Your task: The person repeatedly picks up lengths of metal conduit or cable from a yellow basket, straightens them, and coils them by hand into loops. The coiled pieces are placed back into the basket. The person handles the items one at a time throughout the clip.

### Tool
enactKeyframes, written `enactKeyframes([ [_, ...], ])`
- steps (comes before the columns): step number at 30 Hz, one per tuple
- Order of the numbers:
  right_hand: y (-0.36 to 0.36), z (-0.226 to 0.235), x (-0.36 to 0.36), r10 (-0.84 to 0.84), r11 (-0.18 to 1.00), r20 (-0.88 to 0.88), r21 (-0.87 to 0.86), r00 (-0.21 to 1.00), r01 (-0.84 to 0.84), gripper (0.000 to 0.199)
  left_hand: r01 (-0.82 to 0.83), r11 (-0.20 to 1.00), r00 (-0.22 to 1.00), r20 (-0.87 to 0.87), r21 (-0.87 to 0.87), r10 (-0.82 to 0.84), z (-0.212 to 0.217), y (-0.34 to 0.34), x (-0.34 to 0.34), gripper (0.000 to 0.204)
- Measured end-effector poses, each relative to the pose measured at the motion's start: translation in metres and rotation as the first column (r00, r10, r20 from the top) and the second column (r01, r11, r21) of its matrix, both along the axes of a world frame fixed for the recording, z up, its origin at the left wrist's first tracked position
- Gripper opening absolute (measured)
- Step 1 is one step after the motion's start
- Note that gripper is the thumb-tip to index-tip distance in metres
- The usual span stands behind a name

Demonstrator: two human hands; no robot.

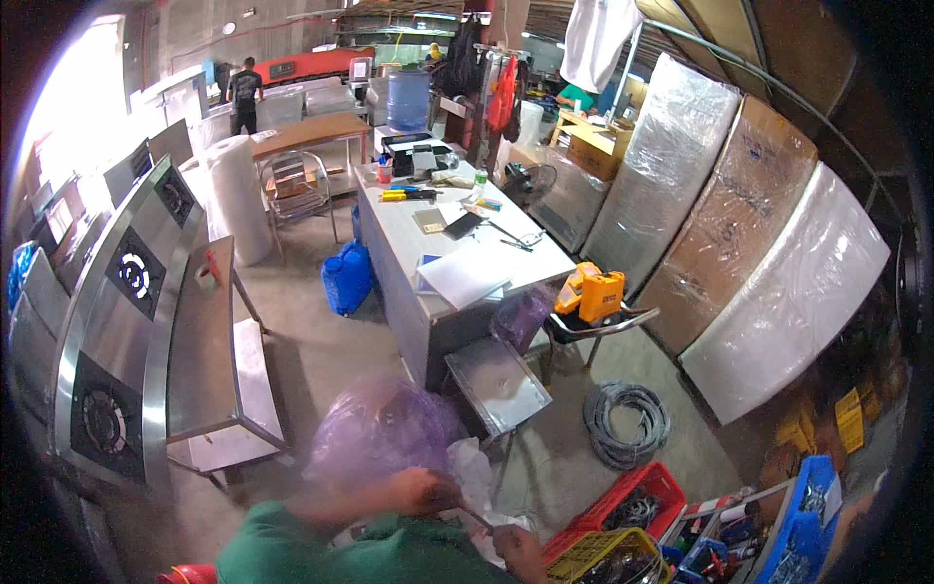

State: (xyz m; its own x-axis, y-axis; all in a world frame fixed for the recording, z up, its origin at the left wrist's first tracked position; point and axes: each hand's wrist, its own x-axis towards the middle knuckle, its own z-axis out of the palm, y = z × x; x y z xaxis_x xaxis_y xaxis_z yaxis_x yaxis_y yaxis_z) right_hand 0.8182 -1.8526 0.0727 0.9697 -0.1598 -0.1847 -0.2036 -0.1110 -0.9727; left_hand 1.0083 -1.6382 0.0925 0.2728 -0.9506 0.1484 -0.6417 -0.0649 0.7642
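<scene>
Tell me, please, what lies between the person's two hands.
In the head view, a thin, rod-like object spans the gap between the left hand and right hand.

Head cam, wide fisheye, looking down & fwd, L hand (425, 490) & R hand (520, 549) close at btm, desk (397, 268) mid-dist.

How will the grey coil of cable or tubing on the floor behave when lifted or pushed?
The coil would probably sag, since its loops curve smoothly. It may feel heavy, given its many turns. Lying flat, it seems unlikely to roll.

Blue jerrycan (347, 279) near white-topped desk (399, 287)
</scene>
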Motion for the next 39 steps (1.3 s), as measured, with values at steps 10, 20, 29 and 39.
enactKeyframes([
  [10,-0.009,-0.068,-0.011,-0.001,0.995,0.010,0.095,1.000,0.000,0.022,-0.652,0.756,0.476,-0.742,0.062,0.472,-0.022,-0.014,-0.036,0.041],
  [20,0.014,-0.028,0.004,-0.019,0.990,0.075,0.142,0.997,0.008,0.020,-0.762,0.646,0.317,-0.898,-0.050,0.304,-0.009,-0.036,-0.040,0.052],
  [29,0.012,-0.057,0.009,0.024,0.995,0.114,-0.099,0.993,-0.013,0.021,-0.780,0.625,0.322,-0.866,-0.014,0.382,-0.009,-0.058,-0.040,0.053],
  [39,0.013,-0.038,0.022,-0.265,0.964,0.149,0.032,0.953,0.263,0.021,-0.612,0.784,0.571,-0.626,0.108,0.532,-0.004,-0.080,-0.052,0.036],
])
